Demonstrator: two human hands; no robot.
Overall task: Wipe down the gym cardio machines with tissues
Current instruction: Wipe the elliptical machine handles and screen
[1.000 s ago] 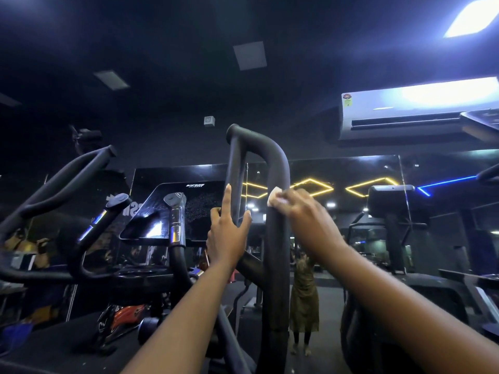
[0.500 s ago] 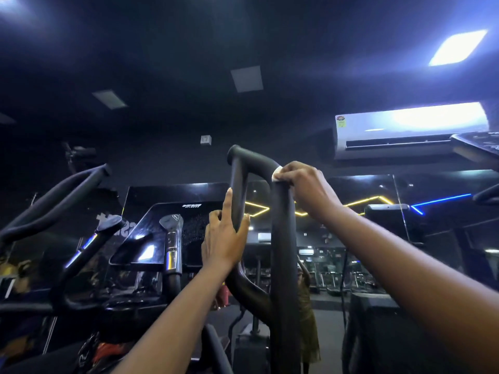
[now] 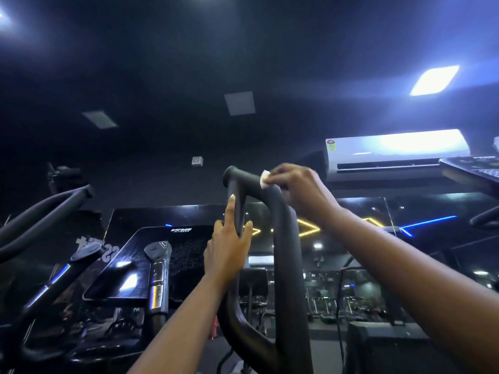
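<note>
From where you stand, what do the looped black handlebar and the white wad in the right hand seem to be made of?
The handlebar looks sleeved in matte black rubber or foam: dull, soft sheen, no sharp glare; a metal tube beneath is only likely. The white wad pinched by the right hand looks like tissue paper: thin, crumpled, matte.

Both bare arms reach up from the bottom of the view. The left hand (image 3: 228, 247) holds the thin bar (image 3: 239, 209), thumb on one side, pointer finger straight up along it, the other fingers curled round. The right hand (image 3: 299, 190) is higher, bent down at the wrist, and pinches a small white tissue (image 3: 265, 179) against the top of the thick bar (image 3: 283, 252).
</note>
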